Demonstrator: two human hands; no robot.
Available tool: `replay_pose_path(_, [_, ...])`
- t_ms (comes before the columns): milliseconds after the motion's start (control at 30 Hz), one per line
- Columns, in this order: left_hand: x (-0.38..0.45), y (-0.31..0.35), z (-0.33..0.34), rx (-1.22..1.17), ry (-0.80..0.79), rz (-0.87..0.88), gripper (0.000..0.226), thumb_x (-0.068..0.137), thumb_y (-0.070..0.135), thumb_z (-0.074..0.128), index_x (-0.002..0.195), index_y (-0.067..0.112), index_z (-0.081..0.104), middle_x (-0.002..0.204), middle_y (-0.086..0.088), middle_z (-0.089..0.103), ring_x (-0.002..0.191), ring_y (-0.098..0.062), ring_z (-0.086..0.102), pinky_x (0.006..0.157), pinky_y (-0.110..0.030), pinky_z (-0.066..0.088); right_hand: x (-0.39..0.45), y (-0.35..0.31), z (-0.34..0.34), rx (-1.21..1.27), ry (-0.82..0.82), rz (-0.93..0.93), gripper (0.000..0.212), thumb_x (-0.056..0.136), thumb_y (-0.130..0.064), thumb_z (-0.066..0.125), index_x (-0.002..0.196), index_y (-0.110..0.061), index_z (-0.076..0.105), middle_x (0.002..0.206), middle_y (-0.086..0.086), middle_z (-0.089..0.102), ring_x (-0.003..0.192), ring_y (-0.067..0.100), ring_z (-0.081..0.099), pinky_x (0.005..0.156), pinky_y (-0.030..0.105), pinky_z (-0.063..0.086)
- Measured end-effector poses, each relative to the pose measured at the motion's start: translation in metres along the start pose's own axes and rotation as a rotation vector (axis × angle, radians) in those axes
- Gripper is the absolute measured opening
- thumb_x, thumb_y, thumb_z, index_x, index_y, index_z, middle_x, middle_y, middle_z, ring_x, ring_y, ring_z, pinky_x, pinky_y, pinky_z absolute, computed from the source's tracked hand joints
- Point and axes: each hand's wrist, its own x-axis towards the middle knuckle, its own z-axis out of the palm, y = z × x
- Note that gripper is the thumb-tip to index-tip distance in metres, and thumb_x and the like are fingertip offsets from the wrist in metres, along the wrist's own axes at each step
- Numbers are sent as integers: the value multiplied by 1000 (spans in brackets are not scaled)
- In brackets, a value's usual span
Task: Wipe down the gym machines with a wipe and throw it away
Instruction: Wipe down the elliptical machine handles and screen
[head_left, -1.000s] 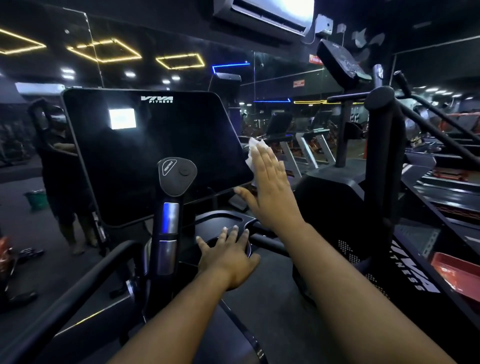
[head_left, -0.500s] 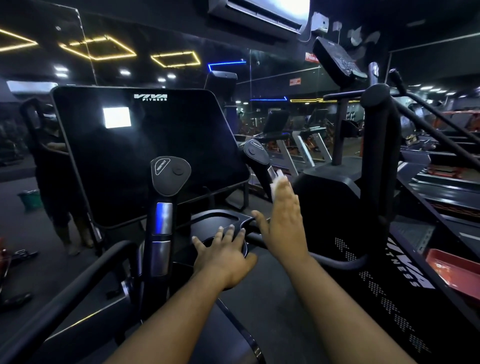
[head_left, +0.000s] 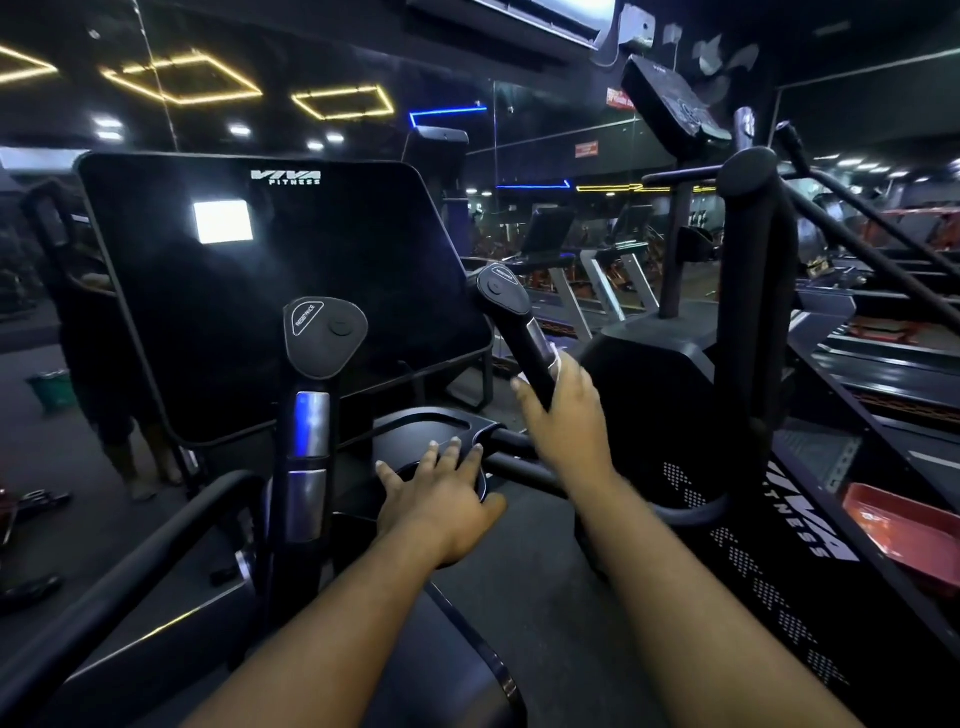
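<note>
A black gym machine with a large dark console screen (head_left: 270, 291) stands in front of me. Its right handle (head_left: 511, 322) rises tilted beside the screen. My right hand (head_left: 563, 415) wraps around that handle's lower part, with a sliver of the white wipe (head_left: 555, 358) showing between palm and handle. The wipe is mostly hidden under the hand. My left hand (head_left: 441, 493) lies flat, fingers spread, on the black tray (head_left: 415, 431) under the screen. The left handle (head_left: 322, 343), with a resistance button pad, stands upright left of that hand.
A second black machine with a thick upright post (head_left: 748, 322) stands close on the right, with a red tray (head_left: 904, 525) low beside it. A mirror wall behind reflects treadmills, ceiling lights and a person at the left. A green bucket (head_left: 52, 389) stands on the floor far left.
My right hand left the screen's right edge with the wipe, moved down and right, and now grips the right handle. My left hand stayed on the tray.
</note>
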Motion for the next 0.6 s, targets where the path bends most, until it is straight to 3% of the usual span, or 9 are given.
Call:
replay_pose_path(67, [-1, -1, 2, -8, 4, -3, 76, 98, 67, 25, 164, 36, 5, 173, 6, -1, 159, -17, -4, 116, -76, -4, 21, -18, -5, 20, -38, 50, 45, 91, -44, 71, 116, -12, 53, 113, 7, 60, 110, 31, 58, 92, 44, 50])
replay_pose_path(200, [-3, -2, 1, -22, 5, -5, 75, 98, 68, 27, 164, 37, 7, 173, 7, -1, 159, -16, -3, 117, -75, -4, 10, -46, -2, 41, 56, -66, 63, 97, -17, 66, 152, -8, 38, 146, 12, 52, 136, 27, 46, 113, 37, 39])
replay_pose_path(333, [-5, -1, 0, -18, 22, -5, 74, 98, 65, 28, 164, 35, 12, 173, 5, 4, 159, -18, 1, 117, -76, -2, -14, -16, -9, 5, 137, -301, 65, 94, 13, 53, 155, -7, 39, 158, 11, 43, 147, 22, 37, 118, 38, 39])
replay_pose_path(400, [-7, -1, 0, -18, 27, 0, 74, 98, 63, 29, 164, 34, 13, 173, 4, 6, 159, -18, 2, 117, -75, -2, -17, -8, -17, 77, 92, -320, 63, 97, 11, 48, 155, -10, 40, 154, 9, 48, 145, 16, 41, 117, 32, 39])
replay_pose_path(467, [-8, -1, -1, -19, 42, 12, 72, 99, 62, 29, 163, 34, 15, 173, 3, 8, 159, -19, 3, 119, -73, -1, -4, -21, -24, 211, 78, -195, 51, 104, -5, 48, 154, -15, 43, 122, 3, 70, 112, -1, 63, 96, 20, 50])
replay_pose_path(500, [-10, 0, -1, -24, 49, 20, 71, 99, 62, 30, 163, 34, 16, 173, 2, 10, 159, -20, 5, 120, -71, 0, 8, -32, -25, 244, 79, -134, 48, 107, -13, 47, 154, -18, 44, 103, -4, 71, 92, -3, 64, 81, 18, 50])
replay_pose_path(533, [-12, 0, -1, -29, 58, 27, 70, 99, 61, 31, 163, 33, 18, 172, 2, 12, 159, -20, 6, 121, -70, 1, 20, -45, -25, 264, 80, -106, 46, 108, -18, 46, 154, -20, 44, 97, -4, 70, 85, 0, 63, 76, 22, 50])
replay_pose_path(567, [-15, 0, -1, -29, 70, 32, 69, 100, 60, 32, 162, 33, 20, 172, 1, 15, 159, -20, 8, 122, -68, 3, 30, -59, -24, 284, 72, -113, 46, 108, -21, 45, 154, -21, 43, 107, 2, 71, 95, 5, 65, 83, 29, 53])
replay_pose_path(600, [-17, 0, -1, -17, 81, 41, 68, 100, 59, 33, 162, 31, 22, 171, 1, 18, 159, -20, 10, 122, -67, 5, 37, -72, -21, 287, 58, -151, 46, 109, -19, 44, 155, -20, 42, 129, 9, 67, 119, 14, 62, 100, 33, 50])
